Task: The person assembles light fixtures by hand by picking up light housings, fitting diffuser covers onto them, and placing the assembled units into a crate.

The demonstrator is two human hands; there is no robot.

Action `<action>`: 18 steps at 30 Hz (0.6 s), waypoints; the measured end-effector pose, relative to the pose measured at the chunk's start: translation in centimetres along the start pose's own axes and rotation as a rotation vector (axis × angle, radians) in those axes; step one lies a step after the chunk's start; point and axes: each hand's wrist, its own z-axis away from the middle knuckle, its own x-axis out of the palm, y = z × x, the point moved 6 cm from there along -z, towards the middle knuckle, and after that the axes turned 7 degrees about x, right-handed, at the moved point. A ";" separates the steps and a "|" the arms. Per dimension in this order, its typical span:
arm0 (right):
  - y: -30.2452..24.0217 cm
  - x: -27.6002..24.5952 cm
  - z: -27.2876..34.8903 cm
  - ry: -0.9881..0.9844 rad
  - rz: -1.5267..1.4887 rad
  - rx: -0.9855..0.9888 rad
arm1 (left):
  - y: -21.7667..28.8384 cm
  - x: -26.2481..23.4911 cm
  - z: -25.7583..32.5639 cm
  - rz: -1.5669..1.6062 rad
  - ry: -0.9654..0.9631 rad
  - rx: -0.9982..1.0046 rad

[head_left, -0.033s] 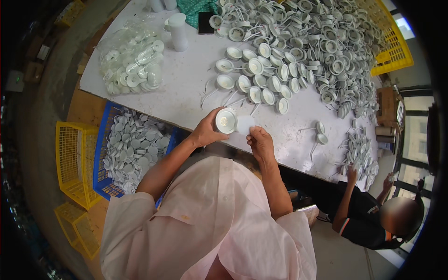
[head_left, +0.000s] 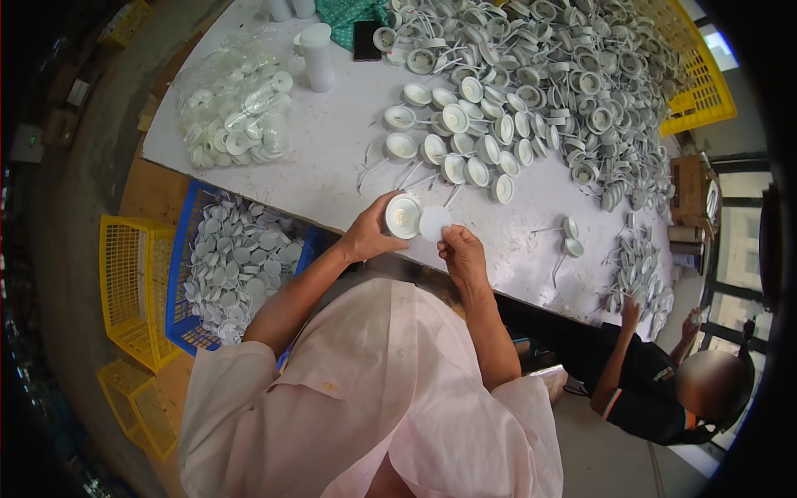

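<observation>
My left hand point(head_left: 369, 232) is closed round the rim of a small round white lamp housing point(head_left: 403, 216), tilted so that its hollow, with a pale yellowish dotted middle, faces up. Between the fingertips of my right hand point(head_left: 465, 253) is a thin white diffuser disc point(head_left: 434, 223), held by its edge. The disc is right beside the housing's right rim; whether they touch I cannot tell. Just beyond my hands, a group of similar open white housings point(head_left: 453, 168) with white leads lies on the table point(head_left: 332, 178).
A large heap of lamp housings point(head_left: 581, 83) fills the far right, against a yellow crate point(head_left: 701, 104). Far left are a clear bag of white rings point(head_left: 237, 116) and a stack of discs point(head_left: 317, 62). A blue crate point(head_left: 178, 290) holds lamps. A co-worker point(head_left: 647, 382) sits at right.
The disc in my right hand has turned from a slanted view to a nearly full round face. My right hand has shifted slightly left; the left hand stays nearly still.
</observation>
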 end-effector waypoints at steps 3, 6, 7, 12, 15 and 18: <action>0.3 0.5 -0.1 0.004 0.128 -0.003 | 0.1 0.6 -0.1 0.026 -0.019 0.059; 0.4 1.2 -0.1 0.034 0.189 -0.011 | 0.3 1.0 0.0 -0.003 -0.026 0.005; 0.3 1.5 -0.1 0.040 0.217 -0.028 | 0.1 1.1 0.1 -0.004 -0.024 0.005; 0.6 2.0 -0.8 0.057 0.276 -0.029 | -0.1 1.2 0.3 -0.234 0.061 0.012; 0.5 2.2 -0.9 0.057 0.296 -0.014 | 0.6 1.3 0.4 -0.330 0.055 0.028; 0.6 2.4 -0.8 0.046 0.285 -0.004 | 0.6 1.4 0.5 -0.355 0.083 0.051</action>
